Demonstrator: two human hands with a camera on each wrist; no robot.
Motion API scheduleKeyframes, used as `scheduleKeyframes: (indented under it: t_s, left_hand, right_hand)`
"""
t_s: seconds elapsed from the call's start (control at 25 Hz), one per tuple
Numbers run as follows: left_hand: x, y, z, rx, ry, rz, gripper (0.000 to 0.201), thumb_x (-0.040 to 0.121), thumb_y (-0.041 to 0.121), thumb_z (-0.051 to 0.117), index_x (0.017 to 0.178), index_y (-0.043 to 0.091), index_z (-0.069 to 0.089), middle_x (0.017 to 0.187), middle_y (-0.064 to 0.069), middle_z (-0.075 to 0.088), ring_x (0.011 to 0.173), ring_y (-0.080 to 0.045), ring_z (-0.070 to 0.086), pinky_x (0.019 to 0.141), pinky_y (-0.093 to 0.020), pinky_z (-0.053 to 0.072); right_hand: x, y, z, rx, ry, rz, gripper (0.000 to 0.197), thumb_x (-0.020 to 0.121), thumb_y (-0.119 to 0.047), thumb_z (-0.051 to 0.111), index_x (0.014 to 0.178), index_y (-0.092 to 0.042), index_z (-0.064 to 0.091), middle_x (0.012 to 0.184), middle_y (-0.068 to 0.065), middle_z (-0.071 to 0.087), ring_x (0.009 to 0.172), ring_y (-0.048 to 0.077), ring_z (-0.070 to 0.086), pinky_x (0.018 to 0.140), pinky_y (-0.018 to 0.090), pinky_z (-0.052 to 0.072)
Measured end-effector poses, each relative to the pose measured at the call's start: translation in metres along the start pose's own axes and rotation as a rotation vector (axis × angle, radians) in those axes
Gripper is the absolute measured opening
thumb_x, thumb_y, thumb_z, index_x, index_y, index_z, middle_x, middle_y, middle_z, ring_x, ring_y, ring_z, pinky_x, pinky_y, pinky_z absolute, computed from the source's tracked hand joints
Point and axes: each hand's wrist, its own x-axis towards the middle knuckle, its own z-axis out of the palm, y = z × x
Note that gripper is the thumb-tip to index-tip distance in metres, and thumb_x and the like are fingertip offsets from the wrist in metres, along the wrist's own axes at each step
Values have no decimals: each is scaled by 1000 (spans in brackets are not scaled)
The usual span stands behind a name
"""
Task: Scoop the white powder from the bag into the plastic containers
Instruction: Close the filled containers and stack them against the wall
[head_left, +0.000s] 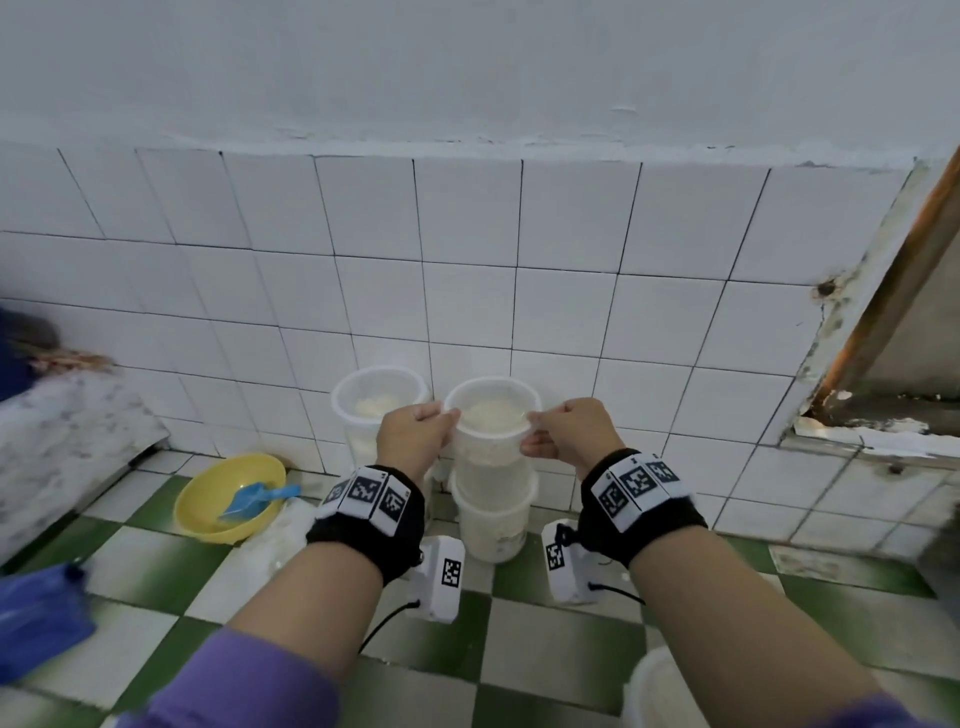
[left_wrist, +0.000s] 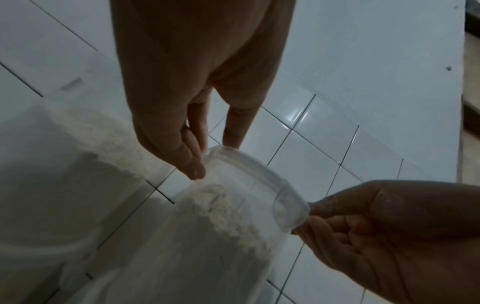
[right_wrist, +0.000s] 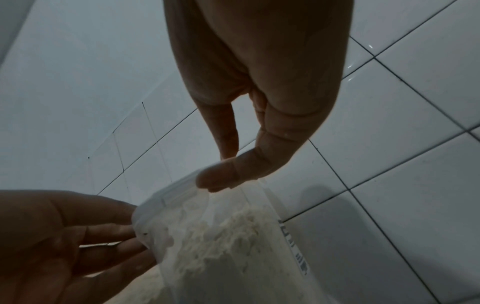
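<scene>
A clear plastic container (head_left: 492, 415), partly filled with white powder (head_left: 491, 413), is held at its rim from both sides. My left hand (head_left: 441, 423) pinches the left rim (left_wrist: 207, 156) between thumb and fingers. My right hand (head_left: 535, 428) pinches the right rim (right_wrist: 182, 185). The container sits directly over a second white container (head_left: 493, 519) on the floor; I cannot tell whether they touch. A third container (head_left: 379, 400) with powder stands to the left against the wall. A blue scoop (head_left: 254, 499) lies in a yellow bowl (head_left: 208, 519). A clear bag of powder (head_left: 280, 530) lies beside the bowl.
The white tiled wall (head_left: 467, 286) is close behind the containers. The floor is green and white checkered tile (head_left: 545, 649). A blue bag (head_left: 36, 618) lies at the lower left. Another white container (head_left: 660, 691) stands at the bottom right. A marble ledge (head_left: 67, 441) juts out at the left.
</scene>
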Motion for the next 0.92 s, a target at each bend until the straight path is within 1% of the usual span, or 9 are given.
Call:
scheduleKeyframes:
  t_s: [0.12,0.32,0.44,0.56,0.64,0.72,0.8,0.88,0.92]
  left_hand:
    - [2,-7,0,16,47,-2,29,78,25,77,100,7,75,85,-4,75,88,-21,71,93,-41,55]
    - [-8,-18,0,32,-14,-17,64,66,54,72,114,11,70,106,-2,73,102,-20,67,98,-40,51]
    - [-16,-19,0,100,-11,-45,87,61,70,61,126,12,61,120,-4,68,112,-22,62,102,-43,48]
    - [-52,-30,8,175,2,-104,49,87,45,60,119,8,56,118,-7,62,109,-25,58,100,-44,47]
    - [-85,-50,21,252,-254,-259,34,91,30,61,116,8,55,107,-7,62,95,-22,59,87,-38,52]
    - [-122,-65,36,397,-630,-458,40,93,33,62,121,6,53,103,-6,61,84,-18,60,72,-30,54]
    - [-146,-77,50,473,-902,-593,40,93,37,61,116,5,52,107,-10,60,77,-19,64,64,-27,56]
    - [-159,-83,61,442,-1043,-674,36,93,33,63,104,0,54,95,-15,65,69,-21,69,62,-31,60]
    - [-162,-86,66,428,-1082,-681,34,92,28,65,100,-4,56,87,-16,68,68,-22,70,68,-35,62]
  right_hand:
    - [-5,2,3,39,27,10,13,85,2,65,78,1,54,64,23,61,53,29,64,60,38,61]
    - [-23,9,-12,-30,2,7,23,89,-15,65,98,4,56,87,24,64,63,30,67,64,37,61]
    - [-47,15,-43,-168,-17,6,22,92,-21,62,95,-1,56,91,22,65,68,28,68,66,37,60]
    - [-73,33,-93,-429,20,63,24,92,-28,60,91,-4,57,90,15,68,70,23,66,67,36,58]
    - [-89,54,-125,-834,-27,169,28,94,-37,54,94,-8,58,94,5,66,75,17,61,63,26,52]
    - [-103,83,-145,-1160,-191,285,33,97,-42,45,107,-13,56,111,3,59,87,17,54,56,16,36]
    - [-110,113,-159,-1118,-267,399,48,98,-47,40,130,-13,50,131,7,54,106,22,57,61,17,39]
    - [-117,135,-167,-793,-223,549,51,97,-48,43,131,-11,50,121,10,60,109,30,62,78,34,55]
    - [-120,142,-170,-628,-183,591,47,96,-47,45,127,-12,52,111,12,64,103,35,66,82,42,56]
